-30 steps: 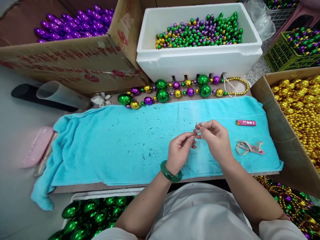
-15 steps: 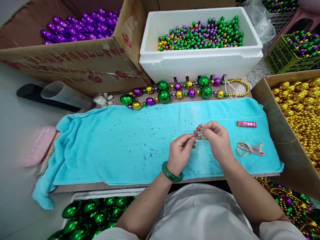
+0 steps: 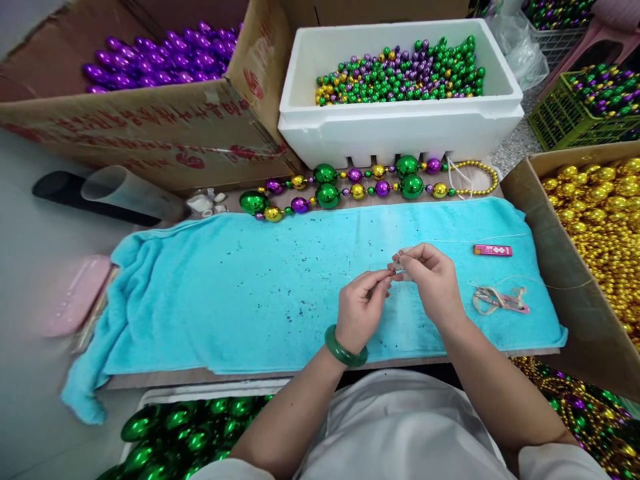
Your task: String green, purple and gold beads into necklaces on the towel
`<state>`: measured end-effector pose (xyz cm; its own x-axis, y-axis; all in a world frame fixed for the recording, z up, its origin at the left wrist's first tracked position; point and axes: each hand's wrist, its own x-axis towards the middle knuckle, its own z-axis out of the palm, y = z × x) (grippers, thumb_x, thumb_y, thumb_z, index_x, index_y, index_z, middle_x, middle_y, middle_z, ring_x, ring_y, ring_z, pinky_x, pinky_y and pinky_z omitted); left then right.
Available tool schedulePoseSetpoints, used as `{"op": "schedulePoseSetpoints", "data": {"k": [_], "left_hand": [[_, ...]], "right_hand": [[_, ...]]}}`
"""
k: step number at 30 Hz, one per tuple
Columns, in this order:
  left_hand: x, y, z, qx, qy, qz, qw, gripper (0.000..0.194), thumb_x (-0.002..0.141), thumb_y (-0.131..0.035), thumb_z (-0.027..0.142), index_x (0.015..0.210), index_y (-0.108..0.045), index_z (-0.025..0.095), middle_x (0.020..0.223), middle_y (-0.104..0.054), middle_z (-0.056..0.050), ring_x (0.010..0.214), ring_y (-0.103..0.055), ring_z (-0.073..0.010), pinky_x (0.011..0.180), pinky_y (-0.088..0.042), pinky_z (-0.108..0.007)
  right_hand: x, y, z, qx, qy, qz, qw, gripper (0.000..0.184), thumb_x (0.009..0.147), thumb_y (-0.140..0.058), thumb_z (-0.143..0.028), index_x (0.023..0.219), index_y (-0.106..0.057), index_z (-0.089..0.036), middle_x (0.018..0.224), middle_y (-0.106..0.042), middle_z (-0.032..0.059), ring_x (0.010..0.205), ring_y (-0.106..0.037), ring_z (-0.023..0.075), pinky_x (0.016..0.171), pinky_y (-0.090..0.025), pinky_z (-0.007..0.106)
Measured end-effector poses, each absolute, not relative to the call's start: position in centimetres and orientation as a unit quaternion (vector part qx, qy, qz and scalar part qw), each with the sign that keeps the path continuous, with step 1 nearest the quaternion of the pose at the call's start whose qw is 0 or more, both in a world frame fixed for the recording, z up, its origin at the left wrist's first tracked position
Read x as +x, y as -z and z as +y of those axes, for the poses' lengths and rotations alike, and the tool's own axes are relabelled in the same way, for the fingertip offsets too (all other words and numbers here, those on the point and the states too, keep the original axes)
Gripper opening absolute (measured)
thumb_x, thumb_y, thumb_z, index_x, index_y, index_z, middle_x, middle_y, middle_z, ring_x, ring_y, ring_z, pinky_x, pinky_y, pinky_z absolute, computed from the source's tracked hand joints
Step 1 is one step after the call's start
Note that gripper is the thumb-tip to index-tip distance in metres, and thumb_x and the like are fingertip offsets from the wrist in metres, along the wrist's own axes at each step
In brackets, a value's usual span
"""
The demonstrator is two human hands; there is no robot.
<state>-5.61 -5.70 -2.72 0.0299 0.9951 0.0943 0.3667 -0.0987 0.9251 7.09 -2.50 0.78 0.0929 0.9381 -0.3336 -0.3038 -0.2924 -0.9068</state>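
Note:
Over the turquoise towel (image 3: 200, 287), my left hand (image 3: 359, 308) is closed in a pinch, fingertips on a thin pale thread (image 3: 399, 264). My right hand (image 3: 434, 283) meets it there, thumb and forefinger pinching the same thread; the fine detail between the fingertips is too small to make out. A loose strand trails right across the towel. To the right of my right hand lie a pink lighter (image 3: 493, 251) and what looks like a small pink-handled snipper (image 3: 515, 303) wrapped in a pale band. Beyond the towel rests a beaded necklace (image 3: 327, 196) in green, gold and purple.
A white foam box (image 3: 400, 127) of small mixed beads stands behind the necklace. Left of it is a cardboard box (image 3: 150, 137) with purple beads; at right, another carton (image 3: 560, 267) holds gold ones. Large green beads (image 3: 195, 437) sit below the table edge. A clear cup (image 3: 113, 187) leans at left.
Both hands stay almost in place, still pinching together; the fingers of my right hand have shifted slightly at the thread. The view has tilted a little.

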Motion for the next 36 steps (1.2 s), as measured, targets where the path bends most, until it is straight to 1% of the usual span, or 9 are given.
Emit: {"op": "schedulePoseSetpoints", "data": {"k": [4,8,16,20,24,27,30,33,36], "left_hand": [[-5.6,2.7,-5.7,0.656,-0.404,0.556,0.313,0.019,0.09,-0.055,0.025,0.097,-0.071,0.019,0.081,-0.072,-0.003,0.068,-0.065,-0.0107,0.067,-0.052,-0.023],[-5.6,2.7,-5.8,0.691,-0.384,0.554,0.26,0.019,0.091,-0.053,0.022,0.098,-0.071,0.019,0.083,-0.072,-0.004,0.077,-0.066,-0.0123,0.072,-0.051,-0.024],[-5.6,2.8,-5.8,0.747,-0.298,0.564,0.188,0.023,0.093,-0.049,0.022,0.106,-0.068,0.017,0.087,-0.072,-0.004,0.078,-0.065,-0.0133,0.07,-0.048,-0.024],[-5.4,2.4,-6.0,0.771,-0.231,0.573,0.155,0.026,0.093,-0.047,0.022,0.109,-0.067,0.018,0.083,-0.07,-0.003,0.076,-0.064,-0.0145,0.067,-0.046,-0.026],[-5.1,1.9,-6.1,0.789,-0.174,0.577,0.117,0.027,0.094,-0.045,0.022,0.11,-0.066,0.021,0.082,-0.068,-0.003,0.077,-0.063,-0.0163,0.066,-0.045,-0.027],[-5.3,1.5,-5.8,0.809,-0.132,0.566,0.086,0.027,0.093,-0.046,0.021,0.109,-0.067,0.023,0.083,-0.068,-0.002,0.078,-0.062,-0.0176,0.066,-0.045,-0.029],[-6.2,1.0,-5.2,0.821,-0.106,0.559,0.056,0.026,0.093,-0.045,0.021,0.106,-0.068,0.024,0.081,-0.067,-0.002,0.078,-0.061,-0.0182,0.067,-0.045,-0.029],[-7.3,0.4,-4.4,0.824,-0.092,0.559,0.021,0.024,0.092,-0.046,0.022,0.101,-0.069,0.024,0.081,-0.067,-0.002,0.08,-0.061,-0.0192,0.067,-0.045,-0.029],[-8.1,-0.2,-3.5,0.825,-0.084,0.558,-0.015,0.025,0.093,-0.046,0.024,0.101,-0.069,0.024,0.082,-0.067,-0.002,0.081,-0.062,-0.0198,0.066,-0.045,-0.029]], "right_hand": [[7.1,-0.4,-2.5,-0.533,-0.596,-0.306,0.516,0.019,0.064,-0.07,-0.032,0.068,-0.059,-0.017,0.074,-0.064,0.0015,0.063,-0.063,0.0135,0.057,-0.056,0.028],[7.2,0.0,-2.4,-0.539,-0.582,-0.321,0.518,0.017,0.066,-0.067,-0.031,0.071,-0.059,-0.017,0.076,-0.065,0.0018,0.063,-0.065,0.0141,0.055,-0.055,0.028],[7.2,1.4,-1.8,-0.55,-0.575,-0.345,0.497,0.01,0.065,-0.057,-0.026,0.07,-0.054,-0.019,0.068,-0.06,-0.0018,0.059,-0.063,0.0141,0.051,-0.053,0.027],[7.7,2.1,-1.4,-0.569,-0.554,-0.394,0.463,0.004,0.065,-0.049,-0.024,0.066,-0.05,-0.02,0.065,-0.057,-0.0032,0.054,-0.057,0.0122,0.049,-0.047,0.025],[8.4,2.2,-1.2,-0.601,-0.473,-0.47,0.441,0.007,0.067,-0.048,-0.023,0.063,-0.053,-0.019,0.068,-0.058,-0.0023,0.054,-0.046,0.0087,0.05,-0.038,0.022],[9.3,1.2,-1.0,-0.593,-0.476,-0.438,0.48,0.007,0.068,-0.052,-0.025,0.068,-0.056,-0.018,0.08,-0.063,-0.0006,0.053,-0.042,0.0065,0.045,-0.031,0.02],[11.7,-0.5,-0.5,-0.549,-0.546,-0.343,0.532,0.012,0.068,-0.057,-0.028,0.075,-0.053,-0.019,0.085,-0.065,0.0009,0.05,-0.043,0.0059,0.038,-0.022,0.018],[16.0,-2.5,0.3,-0.504,-0.569,-0.261,0.595,0.018,0.067,-0.061,-0.029,0.074,-0.047,-0.02,0.073,-0.061,-0.0013,0.047,-0.045,0.0056,0.035,-0.02,0.017],[21.1,-3.9,1.0,-0.499,-0.492,-0.21,0.682,0.017,0.067,-0.061,-0.026,0.072,-0.046,-0.02,0.062,-0.053,-0.0048,0.048,-0.048,0.0058,0.036,-0.025,0.016]]}}
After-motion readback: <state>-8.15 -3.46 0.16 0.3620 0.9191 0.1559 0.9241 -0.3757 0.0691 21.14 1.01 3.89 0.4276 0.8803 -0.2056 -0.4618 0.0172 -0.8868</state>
